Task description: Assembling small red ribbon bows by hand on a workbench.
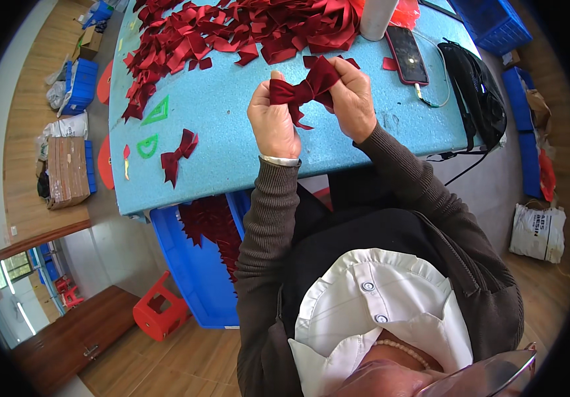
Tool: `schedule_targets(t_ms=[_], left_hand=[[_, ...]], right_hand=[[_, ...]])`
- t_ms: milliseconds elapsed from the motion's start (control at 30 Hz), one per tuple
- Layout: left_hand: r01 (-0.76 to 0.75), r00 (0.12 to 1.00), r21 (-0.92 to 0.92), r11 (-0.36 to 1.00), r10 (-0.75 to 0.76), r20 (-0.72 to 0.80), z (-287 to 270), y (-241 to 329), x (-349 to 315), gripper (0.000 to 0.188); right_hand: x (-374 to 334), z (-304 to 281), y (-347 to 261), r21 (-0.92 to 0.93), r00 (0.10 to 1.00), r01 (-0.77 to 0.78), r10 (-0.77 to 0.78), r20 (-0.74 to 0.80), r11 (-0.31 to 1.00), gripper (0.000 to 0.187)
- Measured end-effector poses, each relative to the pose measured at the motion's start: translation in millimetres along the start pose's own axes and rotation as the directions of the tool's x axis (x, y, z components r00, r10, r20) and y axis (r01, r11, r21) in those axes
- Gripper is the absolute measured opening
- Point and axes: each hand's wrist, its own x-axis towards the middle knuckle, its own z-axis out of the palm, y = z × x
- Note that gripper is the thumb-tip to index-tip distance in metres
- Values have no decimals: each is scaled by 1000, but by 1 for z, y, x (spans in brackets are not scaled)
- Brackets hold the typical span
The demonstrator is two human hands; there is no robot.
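A dark red velvet bow (306, 88) is stretched between my two hands above the near part of the table. My left hand (274, 122) grips its left loop, thumb pointing up. On the other side my right hand (353, 99) pinches the right loop. One tail of the bow hangs down between the hands. To the left, a second dark red bow (179, 157) lies on the blue table top (222, 149). Beyond my hands, a large heap of dark red ribbon pieces (258, 30) spreads along the far side.
Right of the hands lie a phone (407, 56) with a white cable and a black bag (473, 92). A white cylinder (377, 18) stands by the heap. Green stencils (155, 111) lie at left. Below the table edge, a blue bin (182, 264) holds dark red pieces near a red stool (161, 306).
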Motion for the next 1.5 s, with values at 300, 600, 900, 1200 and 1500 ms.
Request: schedule_targets(t_ms=[300, 600, 900, 1200, 1500], left_hand=[[-214, 969, 29, 976, 216, -120, 4, -6, 1, 31], [-243, 965, 130, 961, 254, -73, -3, -8, 7, 33], [-482, 764, 687, 544, 645, 26, -13, -14, 11, 31], [-507, 655, 777, 373, 753, 65, -4, -2, -3, 29], [-274, 943, 386, 881, 325, -73, -28, -24, 10, 31]], right_hand=[[-7, 12, -8, 80, 999, -38, 40, -30, 996, 17], [-5, 12, -4, 66, 999, -13, 15, -36, 998, 17], [-13, 11, 4, -11, 998, 45, -45, -38, 999, 16], [-17, 16, 5, -5, 994, 91, -91, -65, 996, 13], [-10, -7, -3, -140, 979, -125, 146, 144, 982, 11]])
